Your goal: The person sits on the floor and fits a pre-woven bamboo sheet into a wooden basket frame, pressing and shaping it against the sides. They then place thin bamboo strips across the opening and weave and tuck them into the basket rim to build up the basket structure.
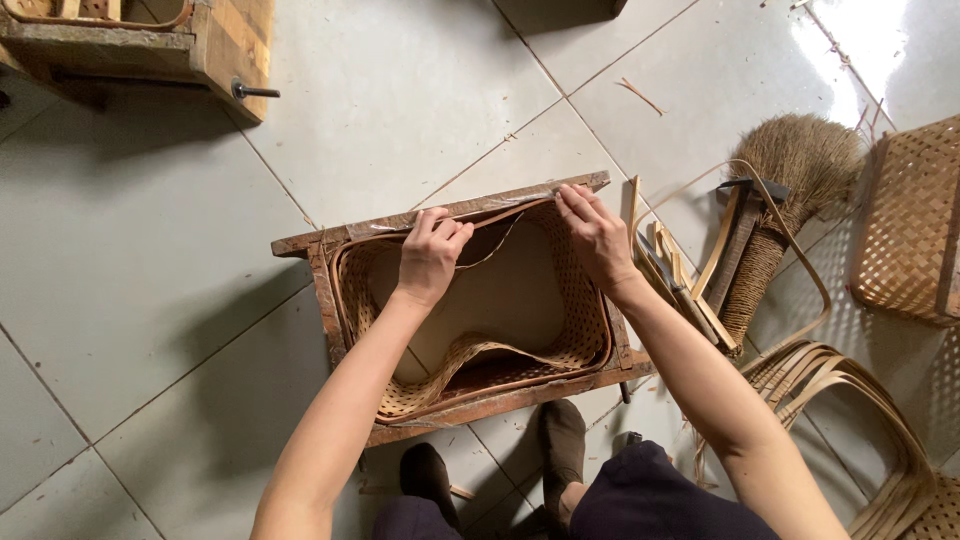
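Observation:
A rectangular wooden frame (pixel 330 300) lies on the tiled floor with a woven bamboo basket (pixel 580 330) set inside it. My left hand (pixel 432 255) pinches the basket's rim strip at the far edge, left of the middle. My right hand (pixel 592 230) presses fingertips onto the same far rim near the frame's right corner. A thin strand (pixel 492 252) hangs loose between the two hands. The near side of the weave sags inward in a wave.
A straw brush (pixel 795 165), a hammer-like tool (pixel 745 215) and bamboo strips (pixel 680 280) lie right of the frame. Looped bamboo bands (pixel 850 380) and a woven basket (pixel 910 225) sit further right. A wooden bench (pixel 140 40) stands at top left. My feet (pixel 560 440) are below the frame.

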